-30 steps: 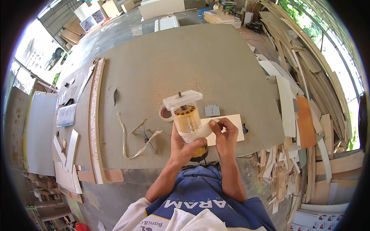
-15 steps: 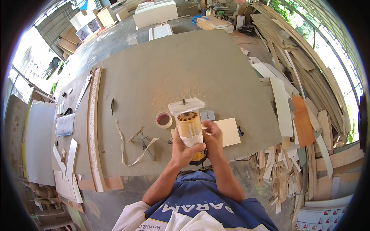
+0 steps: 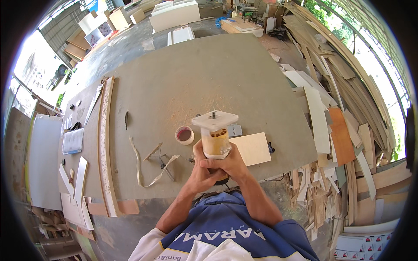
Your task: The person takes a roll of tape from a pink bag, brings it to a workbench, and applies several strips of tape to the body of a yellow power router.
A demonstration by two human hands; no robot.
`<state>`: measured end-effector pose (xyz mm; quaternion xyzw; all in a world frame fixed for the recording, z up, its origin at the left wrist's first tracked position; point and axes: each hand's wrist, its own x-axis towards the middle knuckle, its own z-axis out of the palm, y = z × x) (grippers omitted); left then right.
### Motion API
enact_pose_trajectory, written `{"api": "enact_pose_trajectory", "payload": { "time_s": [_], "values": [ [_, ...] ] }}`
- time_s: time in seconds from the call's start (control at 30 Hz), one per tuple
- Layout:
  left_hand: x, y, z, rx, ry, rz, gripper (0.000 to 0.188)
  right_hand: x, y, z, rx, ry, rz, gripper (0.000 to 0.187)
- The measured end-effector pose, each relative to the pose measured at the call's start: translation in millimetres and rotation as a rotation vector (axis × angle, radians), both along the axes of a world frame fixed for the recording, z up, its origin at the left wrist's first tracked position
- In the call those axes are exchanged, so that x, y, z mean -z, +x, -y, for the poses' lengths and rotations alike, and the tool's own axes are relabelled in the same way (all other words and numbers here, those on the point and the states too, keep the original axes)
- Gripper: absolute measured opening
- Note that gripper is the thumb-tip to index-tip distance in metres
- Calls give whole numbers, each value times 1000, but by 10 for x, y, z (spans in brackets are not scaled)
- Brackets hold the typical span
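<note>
A yellow trim router (image 3: 215, 141) is held upside down in front of me, its square whitish base plate (image 3: 215, 119) facing up with a dark bit or collet at the middle. My left hand (image 3: 201, 169) wraps round the body from the left, below a pale band. From the other side my right hand (image 3: 233, 164) closes on it, its fingers overlapping the left hand. The dark lower end shows under the hands. Beside the router lie a roll of tape (image 3: 184, 135), a small grey metal plate (image 3: 234, 130) and a pale wooden board (image 3: 252, 148).
Sawdust is scattered over the large grey worktable (image 3: 174, 65). A long wooden strip (image 3: 106, 143), a cloth strap (image 3: 136, 163) and a clear packet (image 3: 73, 141) lie to the left. Offcuts (image 3: 315, 117) and stacked boards (image 3: 331, 61) crowd the right side.
My right hand has shifted from the router's upper right side to wrap round its body against my left hand. The router's base plate has turned and moved slightly right.
</note>
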<state>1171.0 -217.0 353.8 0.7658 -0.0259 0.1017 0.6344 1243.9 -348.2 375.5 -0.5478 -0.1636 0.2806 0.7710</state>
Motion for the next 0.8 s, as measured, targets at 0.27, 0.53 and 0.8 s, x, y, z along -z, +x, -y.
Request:
{"api": "enact_pose_trajectory", "payload": {
  "time_s": [0.27, 0.53, 0.8],
  "values": [
    [-189, -80, -108, 244, -494, -20, 109, 100, -40, 95, 101, 280, -278, 56],
    [-246, 166, -328, 108, -378, -122, 90, 107, -18, 364, 76, 301, -157, 60],
    [-413, 616, 77, 226, -293, -201, 82, 46, -115, 338, 35, 141, -266, 56]
  ]
}}
